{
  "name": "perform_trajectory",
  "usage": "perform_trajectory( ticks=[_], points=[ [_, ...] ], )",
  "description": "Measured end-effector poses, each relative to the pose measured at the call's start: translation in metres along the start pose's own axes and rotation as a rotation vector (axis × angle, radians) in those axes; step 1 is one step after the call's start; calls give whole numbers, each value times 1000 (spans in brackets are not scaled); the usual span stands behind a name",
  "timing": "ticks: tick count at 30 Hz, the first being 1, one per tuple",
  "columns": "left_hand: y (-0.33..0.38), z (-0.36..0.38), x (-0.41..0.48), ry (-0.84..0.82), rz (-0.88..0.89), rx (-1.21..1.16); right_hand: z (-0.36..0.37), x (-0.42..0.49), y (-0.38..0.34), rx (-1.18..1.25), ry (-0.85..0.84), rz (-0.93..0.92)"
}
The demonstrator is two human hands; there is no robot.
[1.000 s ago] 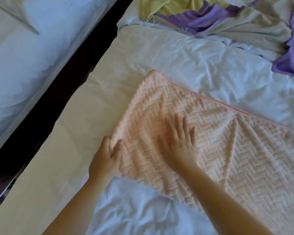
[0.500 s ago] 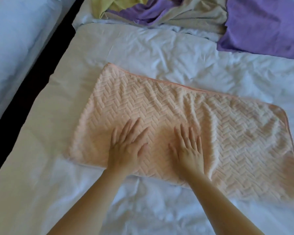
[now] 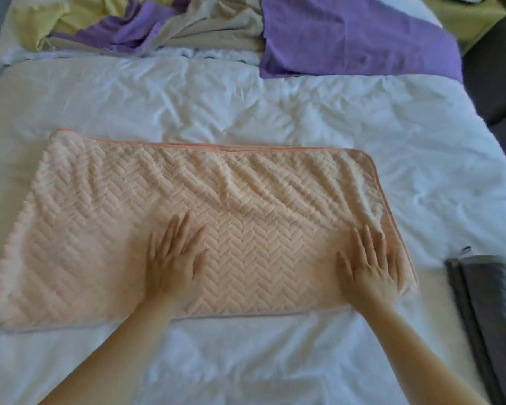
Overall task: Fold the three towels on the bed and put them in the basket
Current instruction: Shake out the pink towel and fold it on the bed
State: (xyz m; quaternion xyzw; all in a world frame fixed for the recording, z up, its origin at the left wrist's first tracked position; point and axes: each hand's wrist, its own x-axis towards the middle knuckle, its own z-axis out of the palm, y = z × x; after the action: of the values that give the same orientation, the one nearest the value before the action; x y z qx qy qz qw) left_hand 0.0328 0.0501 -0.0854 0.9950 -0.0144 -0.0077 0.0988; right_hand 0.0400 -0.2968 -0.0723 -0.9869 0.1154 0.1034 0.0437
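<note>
A peach towel with a herringbone weave lies folded lengthwise on the white bed. My left hand rests flat on its near middle, fingers spread. My right hand presses flat on the towel's near right end, just inside the edge. A purple towel lies spread at the far right of the bed. A crumpled heap of yellow-green, purple and beige cloth sits at the far left. A dark grey fabric basket stands at the bed's right edge, partly cut off.
A dark grey sofa or chair stands beyond the bed's far right corner. Wrinkled white sheet runs between the peach towel and the far cloths, and in front of the towel.
The view has swung right. My right hand slid rightward along the peach towel to its right end. My left hand stays flat near the towel's middle.
</note>
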Motion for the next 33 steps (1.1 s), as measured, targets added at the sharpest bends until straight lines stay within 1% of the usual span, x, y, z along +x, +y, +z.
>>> perform_trajectory(
  ticks=[2,3,4,5,8,10,12,13,16,18,20,21,24,25,28,31,33],
  points=[
    [47,9,16,-99,183,-11,2,3,-4,52,-13,-104],
    [65,15,23,-156,214,9,5,4,-1,82,-43,-151],
    [75,21,30,-194,204,38,8,5,8,108,-73,-165],
    [77,26,35,-212,178,74,10,6,23,109,-81,-153],
    [65,33,42,-169,135,109,12,7,75,30,-60,-55],
    [62,30,47,-186,120,105,7,11,91,94,-73,64],
    [68,28,59,-183,110,95,-3,24,86,194,12,131],
    [75,27,68,-174,108,88,-9,34,76,205,56,105],
    [95,26,104,-146,123,90,-26,71,30,175,138,-129],
    [108,27,128,-143,128,70,-29,97,-3,184,123,-257],
    [114,28,150,-148,119,33,-25,123,-26,205,88,-300],
    [114,28,160,-137,106,10,-23,136,-31,236,98,-274],
    [107,24,190,-68,90,-4,-27,178,-26,410,178,-74],
    [104,22,199,-39,88,-7,-31,190,-21,422,186,-30],
    [93,16,219,72,43,-62,-40,218,-5,362,238,-7],
    [88,14,233,182,85,-48,-48,236,5,500,242,14],
    [89,12,242,255,129,-71,-53,248,12,543,257,19]
  ],
)
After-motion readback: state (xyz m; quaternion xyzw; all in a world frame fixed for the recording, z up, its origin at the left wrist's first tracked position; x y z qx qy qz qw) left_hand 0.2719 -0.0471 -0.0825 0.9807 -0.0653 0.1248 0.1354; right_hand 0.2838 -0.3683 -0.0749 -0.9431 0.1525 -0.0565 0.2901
